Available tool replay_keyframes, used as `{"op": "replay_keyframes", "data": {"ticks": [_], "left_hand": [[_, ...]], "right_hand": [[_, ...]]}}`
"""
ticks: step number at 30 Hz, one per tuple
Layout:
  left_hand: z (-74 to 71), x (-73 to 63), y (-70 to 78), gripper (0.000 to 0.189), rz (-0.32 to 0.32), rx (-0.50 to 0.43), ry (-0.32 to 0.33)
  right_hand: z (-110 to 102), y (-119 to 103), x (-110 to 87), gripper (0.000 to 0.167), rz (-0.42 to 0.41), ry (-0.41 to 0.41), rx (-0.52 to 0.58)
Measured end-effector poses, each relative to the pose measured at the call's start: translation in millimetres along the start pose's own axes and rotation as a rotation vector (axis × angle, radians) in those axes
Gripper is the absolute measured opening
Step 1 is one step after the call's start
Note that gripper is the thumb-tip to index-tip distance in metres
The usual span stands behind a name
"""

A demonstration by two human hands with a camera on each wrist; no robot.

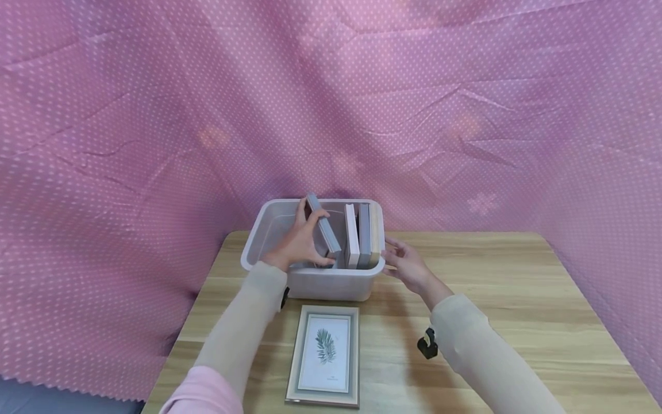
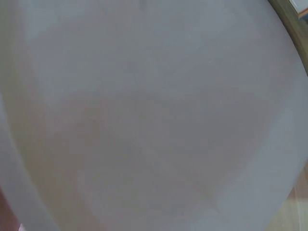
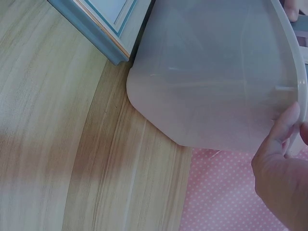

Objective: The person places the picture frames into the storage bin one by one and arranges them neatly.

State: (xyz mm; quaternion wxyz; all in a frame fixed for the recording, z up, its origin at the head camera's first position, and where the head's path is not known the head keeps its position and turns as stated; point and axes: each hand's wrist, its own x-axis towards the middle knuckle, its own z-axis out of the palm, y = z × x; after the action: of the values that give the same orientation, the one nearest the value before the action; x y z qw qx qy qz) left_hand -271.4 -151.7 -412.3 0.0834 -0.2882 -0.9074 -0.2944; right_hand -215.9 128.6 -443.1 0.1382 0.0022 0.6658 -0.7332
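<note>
Inside a translucent white plastic bin, my left hand grips a grey picture frame, thumb on the near end and fingers toward the far end. The frame is tilted. To its right several more frames stand on edge against the bin's right wall. My right hand is at the bin's right side; in the right wrist view its thumb and a finger hold the rim. The bin's wall fills the left wrist view, hiding the left hand there.
A picture frame with a green leaf print lies face up on the wooden table, just in front of the bin. Pink dotted cloth hangs behind and around the table.
</note>
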Motion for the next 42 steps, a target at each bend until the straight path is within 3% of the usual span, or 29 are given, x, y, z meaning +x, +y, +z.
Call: {"op": "replay_keyframes", "data": {"ticks": [16, 24, 42], "left_hand": [[16.5, 7.2, 0.4, 0.102, -0.032, 0.032, -0.102], [18.4, 13.1, 5.0, 0.102, -0.085, 0.027, -0.183], [20.9, 23.6, 3.8, 0.106, -0.036, -0.017, -0.247]], "right_hand": [[-1.7, 0.1, -0.3, 0.053, 0.007, -0.002, 0.007], [-0.7, 3.2, 0.6, 0.052, 0.004, 0.003, 0.014], [-1.7, 1.5, 1.2, 0.052, -0.007, -0.005, 0.006]]}}
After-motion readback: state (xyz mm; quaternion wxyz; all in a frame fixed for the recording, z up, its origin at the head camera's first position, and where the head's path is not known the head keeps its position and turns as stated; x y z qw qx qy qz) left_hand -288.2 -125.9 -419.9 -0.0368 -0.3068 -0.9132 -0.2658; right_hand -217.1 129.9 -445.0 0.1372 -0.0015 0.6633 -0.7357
